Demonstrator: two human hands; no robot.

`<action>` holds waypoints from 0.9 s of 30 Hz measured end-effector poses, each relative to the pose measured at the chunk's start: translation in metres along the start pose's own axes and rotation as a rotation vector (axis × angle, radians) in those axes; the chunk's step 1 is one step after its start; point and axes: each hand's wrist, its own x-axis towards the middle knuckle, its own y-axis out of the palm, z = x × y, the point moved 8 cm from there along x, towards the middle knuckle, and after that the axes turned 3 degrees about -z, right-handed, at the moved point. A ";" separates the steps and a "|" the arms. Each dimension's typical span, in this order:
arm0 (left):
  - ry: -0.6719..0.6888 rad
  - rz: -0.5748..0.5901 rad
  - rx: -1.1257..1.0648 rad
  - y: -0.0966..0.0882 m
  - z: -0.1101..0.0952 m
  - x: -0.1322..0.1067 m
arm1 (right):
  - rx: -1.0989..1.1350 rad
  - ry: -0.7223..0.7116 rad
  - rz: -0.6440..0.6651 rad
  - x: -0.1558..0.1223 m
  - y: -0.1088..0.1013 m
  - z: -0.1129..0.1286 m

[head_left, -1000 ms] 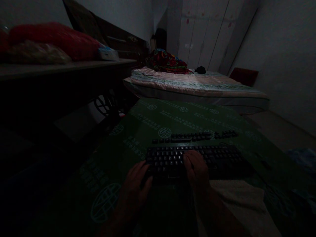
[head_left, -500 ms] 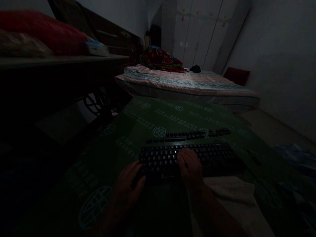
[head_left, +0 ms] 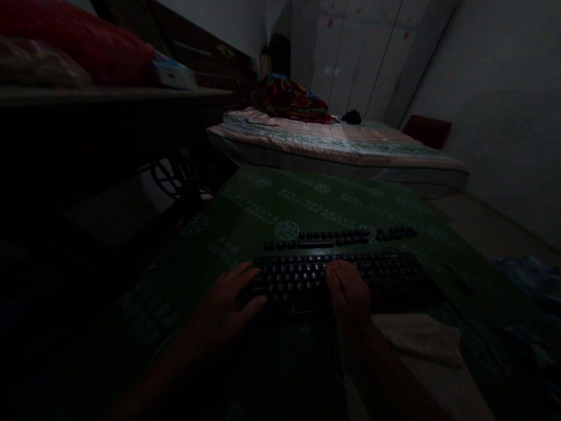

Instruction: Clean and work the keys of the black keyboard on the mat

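Likely light and stiff, the keyboard [head_left: 289, 279] on the desk [head_left: 302, 207] is best gripped by its ends, one met by the loosely spread, empty left hand [head_left: 224, 299], while whether anything is pinched in the curled right hand [head_left: 352, 289] cannot be told.

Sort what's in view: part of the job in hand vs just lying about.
In the job:
- black keyboard, left hand at its left end, right hand over its keys
- loose keycaps behind it, likely its own

Lying about, seemingly:
- pale cloth
- red bag
- patterned blanket
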 end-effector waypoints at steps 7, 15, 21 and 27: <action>-0.177 0.048 -0.199 0.011 0.022 0.036 | 0.000 0.009 -0.013 -0.001 -0.001 -0.002; -0.153 0.060 -0.282 0.021 0.023 0.021 | -0.005 -0.017 0.016 -0.003 0.000 -0.002; -0.066 0.095 -0.234 0.023 0.014 0.017 | -0.002 -0.002 0.000 -0.004 -0.001 -0.004; 0.029 0.164 -0.215 0.029 0.008 0.014 | -0.012 0.010 0.002 -0.004 -0.001 -0.006</action>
